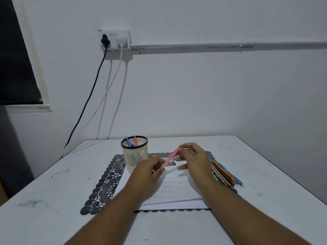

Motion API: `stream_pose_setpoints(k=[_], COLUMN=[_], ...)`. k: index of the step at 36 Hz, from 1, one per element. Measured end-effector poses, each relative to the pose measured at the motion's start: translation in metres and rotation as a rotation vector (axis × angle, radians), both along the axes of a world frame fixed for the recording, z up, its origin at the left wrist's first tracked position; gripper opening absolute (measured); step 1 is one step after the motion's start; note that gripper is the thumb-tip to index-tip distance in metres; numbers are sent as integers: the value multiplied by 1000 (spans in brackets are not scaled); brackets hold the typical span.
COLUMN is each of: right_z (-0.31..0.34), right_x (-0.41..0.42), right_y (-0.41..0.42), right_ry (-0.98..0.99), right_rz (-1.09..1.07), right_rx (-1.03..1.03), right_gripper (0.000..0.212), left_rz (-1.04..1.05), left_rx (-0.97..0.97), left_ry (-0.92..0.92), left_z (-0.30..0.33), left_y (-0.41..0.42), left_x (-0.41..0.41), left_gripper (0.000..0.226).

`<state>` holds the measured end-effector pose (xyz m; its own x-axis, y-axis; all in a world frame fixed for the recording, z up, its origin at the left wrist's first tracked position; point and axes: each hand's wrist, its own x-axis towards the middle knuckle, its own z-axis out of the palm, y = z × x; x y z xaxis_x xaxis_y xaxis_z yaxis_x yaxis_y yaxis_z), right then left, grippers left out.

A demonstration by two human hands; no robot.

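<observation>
Though blurred, pink pen (171, 156), ends hidden.

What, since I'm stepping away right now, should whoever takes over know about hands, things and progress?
Left hand pinches the lower end of the slim pink pen; right hand pinches its upper end, above the white paper sheet.
Cream perforated cup with black rim stands on the dark lace placemat, holding a blue pen and another pink pen.
Pile of coloured pens lies right of the sheet.
Done: two pens in the cup. Left, probably: the held pen, then the pile.
</observation>
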<state>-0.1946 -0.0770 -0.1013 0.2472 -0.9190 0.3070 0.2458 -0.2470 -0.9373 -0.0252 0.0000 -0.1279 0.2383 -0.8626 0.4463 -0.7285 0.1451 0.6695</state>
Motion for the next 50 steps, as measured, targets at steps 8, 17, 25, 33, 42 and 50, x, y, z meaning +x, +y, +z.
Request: stream_pose_setpoints(k=[8, 17, 25, 33, 42, 50], right_z=[0, -4, -1, 0, 1, -1], right_x=[-1, 6, 6, 6, 7, 7], right_y=[2, 0, -6, -8, -4, -7], right_ry=[115, 50, -127, -321, -518, -525], right_rz=[-47, 115, 143, 358, 577, 568], right_rx=[-191, -75, 44, 213, 318, 357], right_gripper=[11, 27, 6, 19, 42, 38], left_rz=[-46, -81, -55, -28, -45, -86], left_rx=[48, -4, 30, 50, 49, 40], left_ry=[-6, 55, -19, -66, -24, 41], left_z=[1, -1, 0, -1, 0, 3], left_y=[3, 1, 0, 1, 2, 5], left_x=[-3, -3, -3, -2, -7, -10], left_gripper=[14, 15, 16, 15, 21, 22])
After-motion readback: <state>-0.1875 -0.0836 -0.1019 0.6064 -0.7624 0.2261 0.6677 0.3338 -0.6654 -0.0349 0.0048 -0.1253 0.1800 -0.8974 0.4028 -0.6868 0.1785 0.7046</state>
